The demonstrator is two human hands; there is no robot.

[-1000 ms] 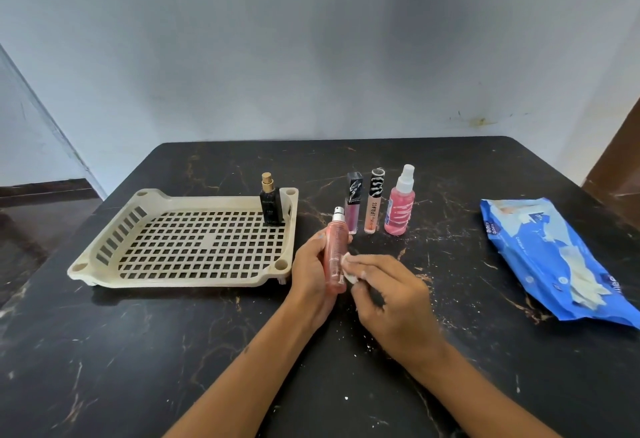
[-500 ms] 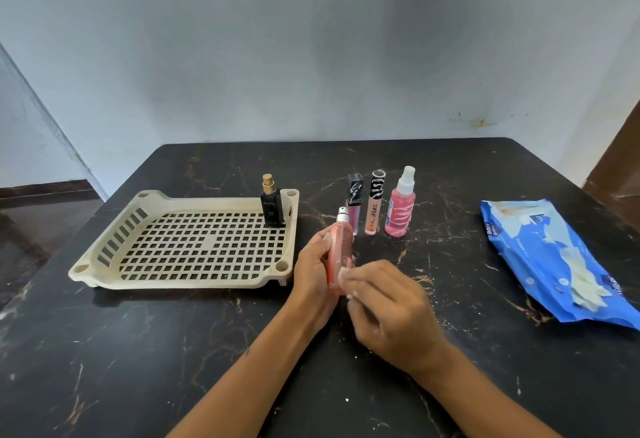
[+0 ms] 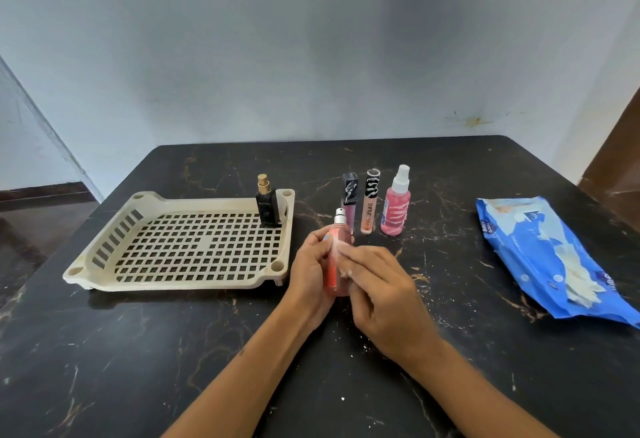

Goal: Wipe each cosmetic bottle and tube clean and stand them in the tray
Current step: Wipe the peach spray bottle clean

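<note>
Fingers (image 3: 323,241) of the left hand (image 3: 310,274) curl round the peach spray bottle (image 3: 337,257), holding it upright just above the desk (image 3: 138,351) near its middle, silver nozzle on top. Fingers (image 3: 349,250) of the right hand (image 3: 384,295) are bent against the bottle's right side, pinching a small white wipe (image 3: 346,273) that barely shows between them and the glass. Just beyond the bottle stand three more items in a close row: a dark-capped lip gloss tube (image 3: 349,200), a peach lip gloss tube (image 3: 370,207) with a black-and-white cap, and a pink spray bottle (image 3: 396,207) with a white nozzle, each upright and slightly apart from its neighbour. Left of the hands lies the cream slotted tray (image 3: 104,266), its near right corner close to the left wrist; a black perfume bottle (image 3: 267,207) with a gold top stands in its far right corner, and the remaining grid floor is bare. Well to the right, a blue wipes packet (image 3: 540,257) lies flat with its lower end running toward the desk's right edge. Open dark surface lies between the row of bottles and that packet, and a broad band of it runs along the near edge under both forearms.
</note>
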